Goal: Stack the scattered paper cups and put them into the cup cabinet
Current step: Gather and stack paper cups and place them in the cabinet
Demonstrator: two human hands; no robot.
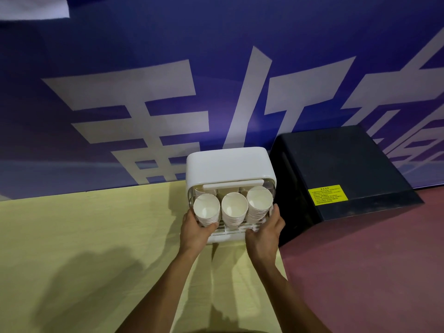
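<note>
The white cup cabinet [228, 164] stands on the yellow table [84, 236] against the blue wall. Its slatted tray [230, 231] sticks out at the front with three stacks of white paper cups: a left stack [207, 210], a middle stack [234, 209] and a right stack [259, 203], all tilted with their mouths toward me. My left hand [194, 233] grips the tray's left front corner beside the left stack. My right hand [265, 228] grips the tray's right front corner, thumb up along the right side.
A black box [341, 169] with a yellow label [328, 194] stands close on the cabinet's right, partly over a dark red surface [372, 272]. The blue wall with large white characters [168, 97] rises right behind the cabinet.
</note>
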